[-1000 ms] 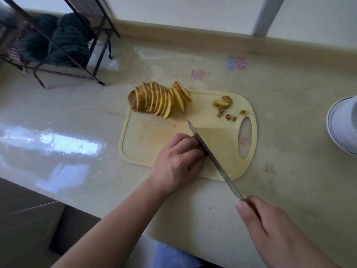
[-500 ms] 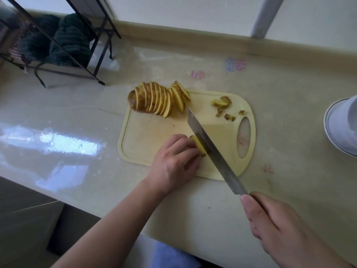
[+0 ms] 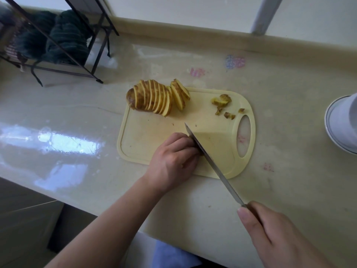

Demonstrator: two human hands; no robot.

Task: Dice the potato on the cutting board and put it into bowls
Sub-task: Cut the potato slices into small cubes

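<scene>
A sliced potato point(image 3: 152, 99) leans in a row at the far left corner of the pale yellow cutting board point(image 3: 146, 140). Small peel scraps point(image 3: 222, 105) lie near the board's handle hole. My left hand point(image 3: 173, 159) sits curled over potato slices at the board's near edge; the slices are hidden under the fingers. My right hand point(image 3: 270, 229) grips the handle of a knife point(image 3: 208, 157), whose blade is down on the board right against my left fingertips.
A white bowl point(image 3: 342, 124) stands at the right edge of the counter. A black wire rack point(image 3: 58, 41) with dark cloths stands at the back left. The counter's near edge runs below the board.
The knife blade rose and tilted half a second ago, showing a potato slice at my left fingertips, and has come down again against them. My left hand stayed in place.
</scene>
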